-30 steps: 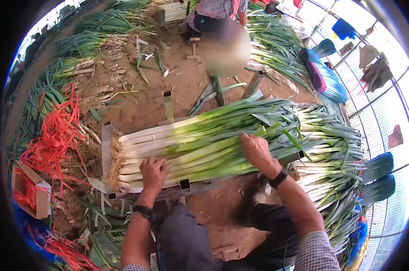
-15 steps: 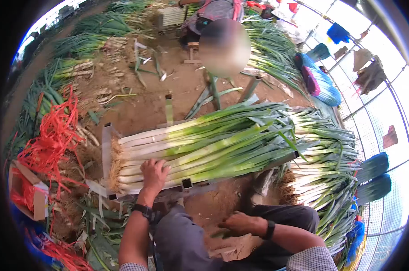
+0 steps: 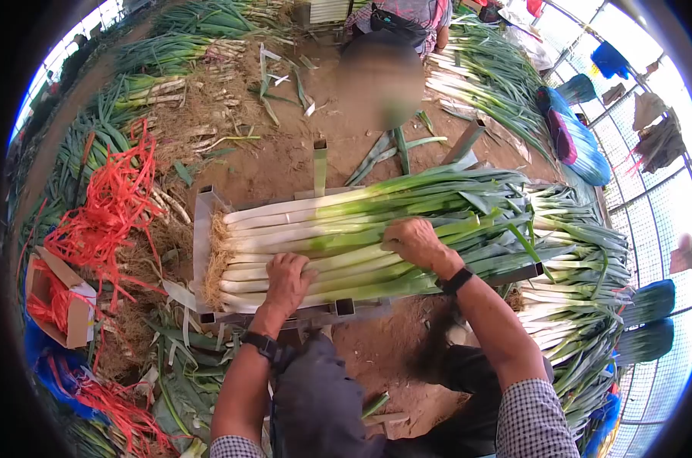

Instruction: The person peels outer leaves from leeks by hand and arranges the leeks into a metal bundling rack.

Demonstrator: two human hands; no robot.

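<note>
A thick layer of leeks (image 3: 330, 237) lies lengthwise in a metal frame (image 3: 201, 252), roots to the left and green leaves to the right. My left hand (image 3: 288, 282) is on the white stalks near the frame's front edge, its fingers bent over a leek. Farther right, where the stalks turn green, my right hand (image 3: 418, 243) has its fingers curled and pressed together on a leek. The fingertips of both hands are partly hidden among the stalks.
More leeks (image 3: 567, 267) are heaped at the right. Red plastic strips (image 3: 113, 217) and a cardboard box (image 3: 63, 294) are on the left. Metal posts (image 3: 320, 164) rise from the frame. Across from me another person (image 3: 403, 23) sits near further leek piles.
My right hand has risen from beside my knee onto the leeks. My left hand stays on the white stalks. The view has shifted, so the scene sits farther right and the leeks slightly lower.
</note>
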